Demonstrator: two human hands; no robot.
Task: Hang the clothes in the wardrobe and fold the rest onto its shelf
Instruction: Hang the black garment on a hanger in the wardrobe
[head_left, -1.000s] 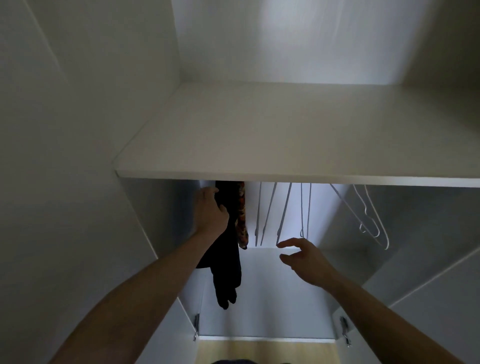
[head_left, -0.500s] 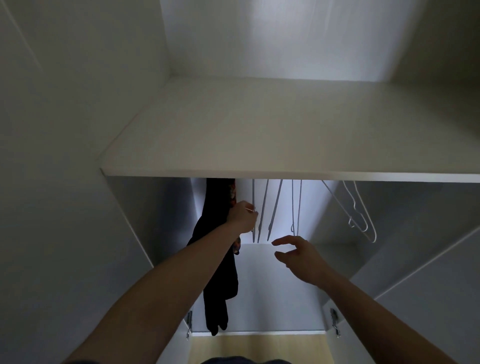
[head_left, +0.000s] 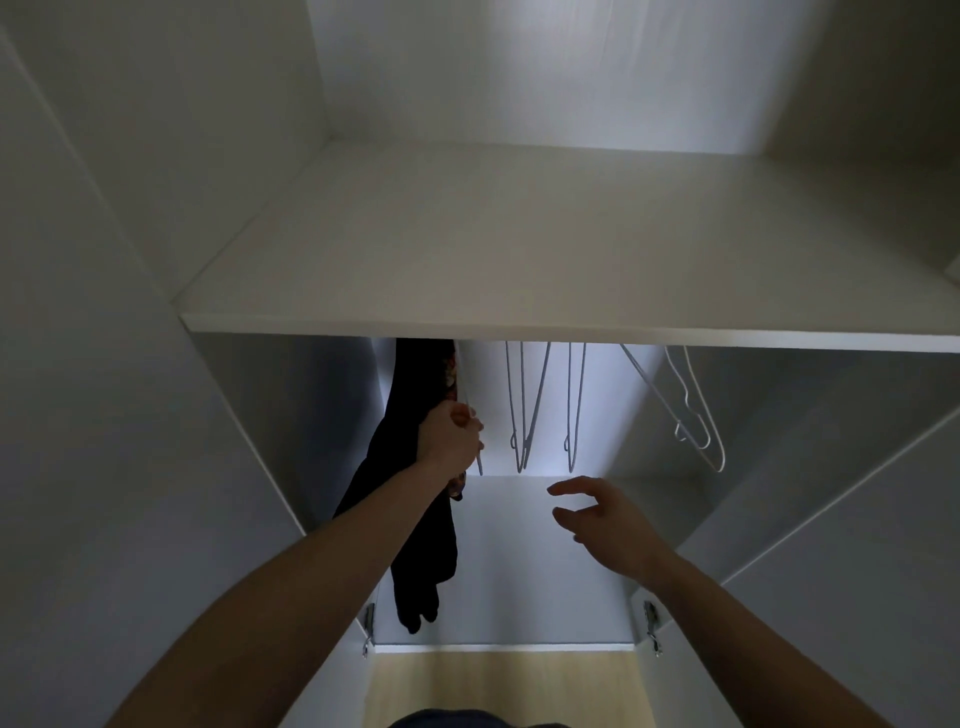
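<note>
White wardrobe shelf (head_left: 519, 244) spans the view at 12 o'clock. Below its front edge, at 9 o'clock of centre, a black garment (head_left: 415, 519) hangs with a patterned garment (head_left: 451, 371) touching its right side. The left hand (head_left: 449, 439) grips a thin hanger (head_left: 470, 395) just beside these garments — fingers curled round the wire. Empty wire hangers (head_left: 524, 405) hang toward 3 o'clock. The right hand (head_left: 605, 522) hovers at 4 o'clock — fingers loosely spread, holding nothing.

Home wardrobe (head_left: 571, 249): hangers (head_left: 524, 410), shelf.
</note>
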